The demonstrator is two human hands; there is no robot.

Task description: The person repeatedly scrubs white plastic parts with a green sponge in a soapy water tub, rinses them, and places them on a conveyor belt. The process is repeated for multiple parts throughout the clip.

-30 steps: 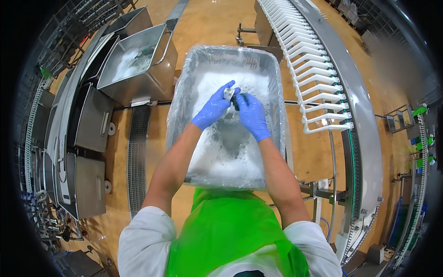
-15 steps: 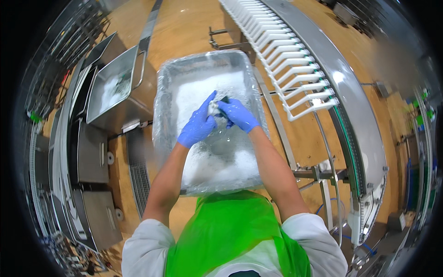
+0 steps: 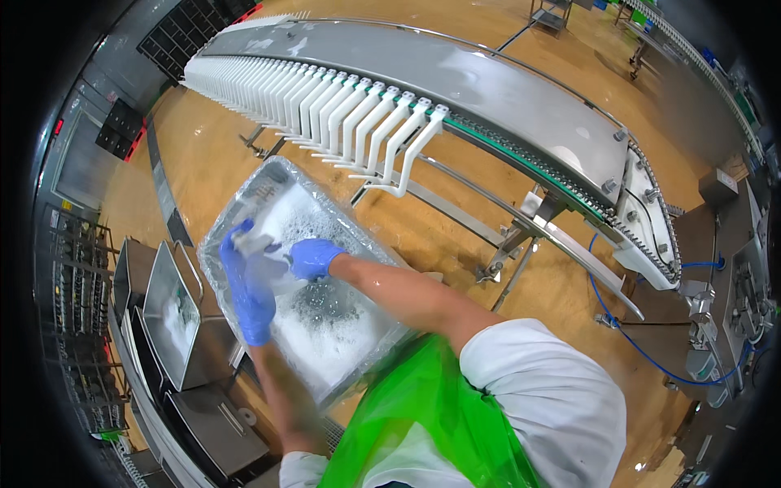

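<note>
A grey tub (image 3: 271, 172) lined with clear plastic holds soapy water with white foam (image 3: 324, 346). My hands, in blue gloves, are over its left half. My left hand (image 3: 249, 281) is smeared by motion, its thumb and fingers closed about a small whitish piece (image 3: 257, 243) whose kind I cannot make out. Just to its right, close to that piece, my right hand (image 3: 314, 259) is curled into a fist. Its fingers point left and hide whatever they hold.
Beyond the tub runs a curved steel conveyor (image 3: 488, 85) with a row of white angled arms (image 3: 382, 134). Left of the tub stand a steel bin (image 3: 175, 285) with foam inside and a steel box (image 3: 215, 427). A blue hose (image 3: 622, 329) loops over the floor at right.
The view has swung to the right, so the tub appears turned and farther left. My hands have come a little apart; the dark green pad seen between them earlier is hidden.
</note>
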